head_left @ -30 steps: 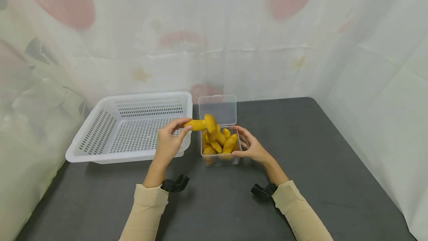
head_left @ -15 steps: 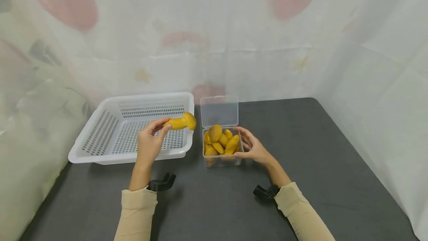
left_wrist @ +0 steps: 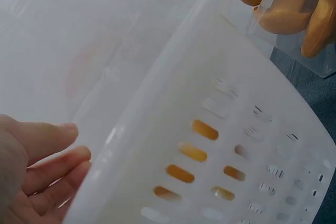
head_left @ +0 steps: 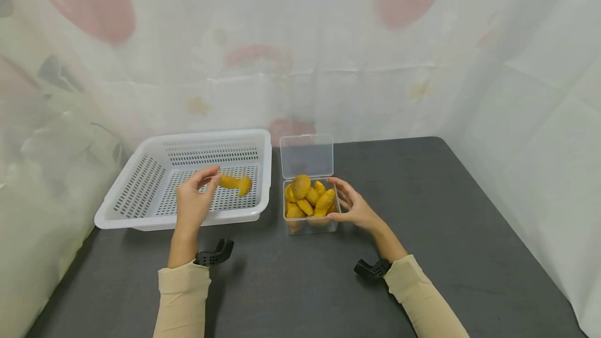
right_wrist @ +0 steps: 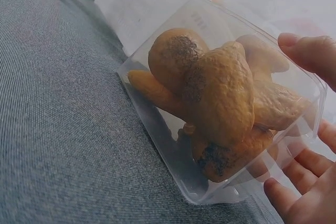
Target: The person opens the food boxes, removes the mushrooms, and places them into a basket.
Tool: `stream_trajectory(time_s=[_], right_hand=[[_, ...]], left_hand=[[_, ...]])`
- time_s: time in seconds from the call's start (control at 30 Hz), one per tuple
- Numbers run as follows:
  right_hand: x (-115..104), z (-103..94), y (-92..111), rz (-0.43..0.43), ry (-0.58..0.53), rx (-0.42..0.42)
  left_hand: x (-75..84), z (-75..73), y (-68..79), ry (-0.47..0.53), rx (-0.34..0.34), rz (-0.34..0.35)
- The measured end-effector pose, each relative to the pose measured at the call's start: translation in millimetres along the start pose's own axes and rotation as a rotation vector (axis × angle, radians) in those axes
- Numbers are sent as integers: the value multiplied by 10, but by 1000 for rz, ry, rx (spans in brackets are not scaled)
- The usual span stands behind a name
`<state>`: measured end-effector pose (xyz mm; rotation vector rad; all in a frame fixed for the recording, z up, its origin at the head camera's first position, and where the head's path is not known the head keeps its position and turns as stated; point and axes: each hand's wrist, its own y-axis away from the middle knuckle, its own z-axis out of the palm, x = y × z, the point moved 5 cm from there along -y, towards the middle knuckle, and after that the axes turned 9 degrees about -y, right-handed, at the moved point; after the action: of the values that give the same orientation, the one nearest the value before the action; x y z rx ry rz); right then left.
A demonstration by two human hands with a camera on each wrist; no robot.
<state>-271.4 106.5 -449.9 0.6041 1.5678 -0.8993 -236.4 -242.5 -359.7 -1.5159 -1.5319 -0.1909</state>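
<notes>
Moved left: mushroom (head_left: 229, 181) and left hand (head_left: 193, 201), mushroom now inside white basket (head_left: 145, 223), just right of that hand's parted, seemingly empty grasp, stem end handward, axis roughly crosswise; right hand (head_left: 358, 210), farther, grips clear box (head_left: 311, 227).

A: Type of place?
B: Curtained tabletop booth (head_left: 399, 233); home, lab or shop, cannot be told.
A: Evidence?
B: Printed sheeting (head_left: 347, 14), hung, twelve o'clock; white sheeting (head_left: 540, 134), three o'clock; greenish sheeting (head_left: 51, 181), nine o'clock; dark tabletop (head_left: 300, 286), six o'clock; black wrist mounts (head_left: 214, 254), two.
</notes>
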Motion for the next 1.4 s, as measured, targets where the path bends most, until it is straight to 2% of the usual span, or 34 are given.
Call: stream_trajectory(time_s=[0.1,0.2,0.63,0.73,1.03,1.4], right_hand=[[9,-7,2,-1,7,3],[12,-10,1,-3,10,3],[17,0,-2,-7,-9,-3],[16,-3,-3,-6,-7,-2],[-1,-11,-12,-7,-2,-2],[-3,-9,-3,-28,-13,-11]], left_hand=[[-21,6,7,-49,-17,-24],[7,10,17,-56,-22,-12],[247,171,56,-8,-101,106],[292,194,63,5,-105,116],[462,292,115,-11,-112,206],[707,557,260,3,-245,268]])
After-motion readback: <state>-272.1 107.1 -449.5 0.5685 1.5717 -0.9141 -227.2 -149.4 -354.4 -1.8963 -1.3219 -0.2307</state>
